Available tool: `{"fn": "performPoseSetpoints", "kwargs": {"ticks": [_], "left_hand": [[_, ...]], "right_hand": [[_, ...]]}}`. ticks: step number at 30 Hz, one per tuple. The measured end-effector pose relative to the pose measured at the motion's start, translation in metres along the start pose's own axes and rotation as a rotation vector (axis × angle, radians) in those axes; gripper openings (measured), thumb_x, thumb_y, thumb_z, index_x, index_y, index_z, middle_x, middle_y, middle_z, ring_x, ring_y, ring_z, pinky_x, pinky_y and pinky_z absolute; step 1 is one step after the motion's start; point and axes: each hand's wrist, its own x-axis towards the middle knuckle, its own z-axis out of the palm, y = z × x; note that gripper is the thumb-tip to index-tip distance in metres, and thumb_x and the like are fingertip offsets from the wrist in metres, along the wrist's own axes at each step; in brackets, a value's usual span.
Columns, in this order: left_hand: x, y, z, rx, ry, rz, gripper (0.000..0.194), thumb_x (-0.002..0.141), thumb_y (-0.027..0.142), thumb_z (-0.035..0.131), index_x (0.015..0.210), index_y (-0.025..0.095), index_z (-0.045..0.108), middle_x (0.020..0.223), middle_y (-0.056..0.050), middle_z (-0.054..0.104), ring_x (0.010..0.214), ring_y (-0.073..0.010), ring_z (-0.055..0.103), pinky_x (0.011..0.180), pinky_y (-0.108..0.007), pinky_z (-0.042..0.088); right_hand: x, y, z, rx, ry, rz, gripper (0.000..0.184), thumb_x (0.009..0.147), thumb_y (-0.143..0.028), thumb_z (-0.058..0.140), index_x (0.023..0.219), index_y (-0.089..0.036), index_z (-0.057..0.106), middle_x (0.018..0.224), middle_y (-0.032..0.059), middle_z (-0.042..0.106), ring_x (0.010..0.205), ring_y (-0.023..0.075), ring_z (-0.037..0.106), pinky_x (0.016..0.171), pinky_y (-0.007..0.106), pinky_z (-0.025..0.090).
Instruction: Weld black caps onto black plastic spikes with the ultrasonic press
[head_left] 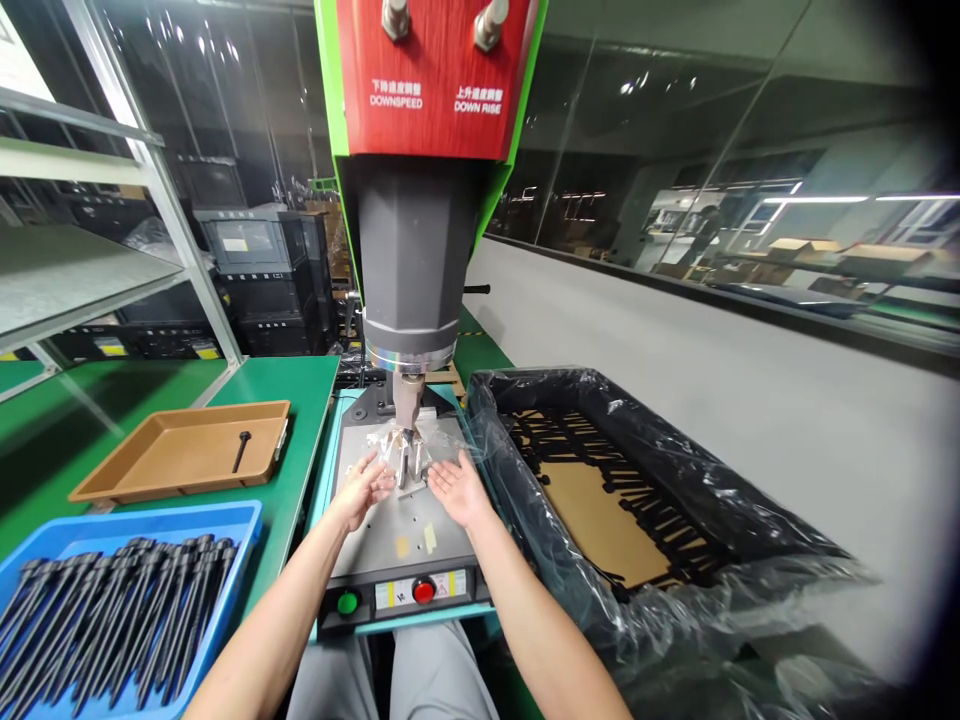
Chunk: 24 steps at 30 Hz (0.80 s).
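Note:
A press machine (411, 250) with a red and green head stands over a grey base plate (397, 540). Its metal horn (407, 410) is down on a clear plastic wrapped piece (390, 447) on the plate. My left hand (363, 487) has its fingers curled at the left edge of that plastic, pinching it. On the right of the horn, my right hand (457, 487) lies palm up and open, holding nothing, its fingertips near the plastic.
A blue bin (150, 525) of several black rods sits at the lower left. A brown tray (180, 452) behind it holds one black pin (241, 450). A black crate (720, 500) lined with plastic holds black parts on cardboard at the right. Green (346, 602) and red (424, 591) buttons face me.

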Motion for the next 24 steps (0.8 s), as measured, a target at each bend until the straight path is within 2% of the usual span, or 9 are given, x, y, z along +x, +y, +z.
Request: {"fn": "performPoseSetpoints", "kwargs": {"ticks": [3,6,9,11,13,16,20,24], "left_hand": [[-0.023,-0.005,-0.018,0.083,0.153,0.038,0.068,0.073,0.042,0.075,0.129,0.014,0.047,0.096,-0.012,0.069,0.075,-0.0163,0.068,0.065,-0.027,0.055],[-0.055,-0.030,-0.052,0.250,0.352,0.243,0.065,0.074,0.047,0.071,0.128,0.016,0.051,0.106,-0.013,0.067,0.098,-0.0223,0.066,0.086,-0.036,0.053],[-0.084,-0.073,-0.089,0.477,0.574,0.339,0.066,0.072,0.051,0.069,0.126,0.015,0.054,0.118,-0.015,0.063,0.115,-0.0293,0.059,0.100,-0.045,0.045],[-0.099,-0.101,-0.109,0.564,0.614,0.327,0.072,0.068,0.051,0.071,0.128,0.016,0.053,0.128,-0.017,0.058,0.123,-0.0332,0.053,0.103,-0.048,0.042],[-0.107,-0.122,-0.120,0.626,0.560,0.262,0.075,0.064,0.051,0.073,0.127,0.015,0.055,0.129,-0.016,0.058,0.122,-0.0351,0.053,0.105,-0.049,0.040],[-0.110,-0.135,-0.125,0.677,0.460,0.206,0.074,0.064,0.053,0.071,0.126,0.015,0.056,0.128,-0.014,0.060,0.120,-0.0343,0.055,0.107,-0.047,0.038],[-0.107,-0.134,-0.129,0.722,0.419,0.186,0.076,0.064,0.053,0.070,0.129,0.017,0.054,0.128,-0.013,0.060,0.117,-0.0341,0.058,0.104,-0.047,0.042],[-0.107,-0.141,-0.137,0.810,0.404,0.205,0.074,0.069,0.053,0.066,0.133,0.020,0.051,0.127,-0.011,0.060,0.113,-0.0340,0.060,0.097,-0.047,0.048]], "right_hand": [[-0.017,0.006,-0.025,-0.038,0.038,-0.100,0.032,0.084,-0.052,0.061,0.087,-0.019,0.060,0.080,0.0068,0.065,0.072,0.0190,0.066,0.064,0.031,0.056],[-0.034,0.014,-0.070,-0.316,0.113,-0.436,0.036,0.073,-0.048,0.072,0.092,-0.019,0.063,0.081,0.0050,0.066,0.067,0.0182,0.062,0.062,0.031,0.053],[-0.046,0.022,-0.125,-0.825,0.287,-0.776,0.045,0.074,-0.055,0.066,0.098,-0.017,0.066,0.096,0.0106,0.067,0.087,0.0258,0.063,0.081,0.040,0.052],[-0.049,0.029,-0.159,-1.103,0.385,-0.923,0.049,0.077,-0.056,0.059,0.106,-0.017,0.065,0.114,0.0152,0.062,0.108,0.0321,0.058,0.095,0.047,0.046],[-0.049,0.038,-0.187,-1.282,0.416,-0.905,0.060,0.079,-0.057,0.054,0.122,-0.016,0.059,0.123,0.0176,0.057,0.120,0.0357,0.051,0.102,0.051,0.040],[-0.047,0.049,-0.212,-1.407,0.350,-0.729,0.071,0.084,-0.057,0.047,0.142,-0.015,0.039,0.135,0.0185,0.049,0.129,0.0351,0.045,0.104,0.050,0.039],[-0.047,0.050,-0.224,-1.492,0.256,-0.674,0.072,0.088,-0.052,0.044,0.149,-0.018,0.025,0.144,0.0168,0.041,0.133,0.0314,0.042,0.107,0.047,0.037],[-0.048,0.049,-0.225,-1.546,0.263,-0.659,0.074,0.087,-0.047,0.045,0.150,-0.015,0.022,0.146,0.0181,0.039,0.135,0.0317,0.040,0.108,0.046,0.037]]}}
